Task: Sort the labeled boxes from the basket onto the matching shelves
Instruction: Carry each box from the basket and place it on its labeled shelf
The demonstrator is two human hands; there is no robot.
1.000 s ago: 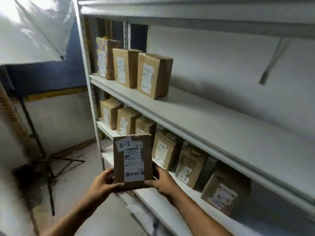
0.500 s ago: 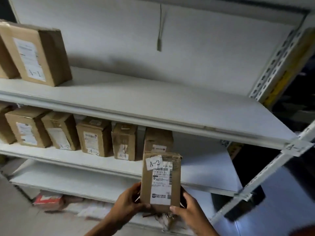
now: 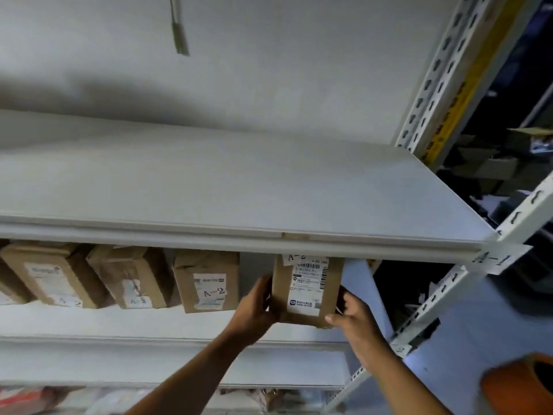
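Note:
A brown cardboard box marked A-2 (image 3: 306,290) is upright at the right end of the middle shelf (image 3: 119,322), its top tucked under the shelf above. My left hand (image 3: 254,307) grips its left side and my right hand (image 3: 354,320) holds its lower right corner. To its left stands a row of similar boxes, the nearest also marked A-2 (image 3: 206,283), a hand's width away. Whether the held box rests on the shelf I cannot tell.
The upper shelf (image 3: 239,187) carries an A-1 tag (image 3: 496,259) on its right post. A lower shelf (image 3: 179,369) runs beneath, with packets on the floor level. An orange basket rim (image 3: 520,384) shows at the lower right.
The box has gone up and forward from in front of the rack into the middle shelf's right end. My view has moved closer and to the right.

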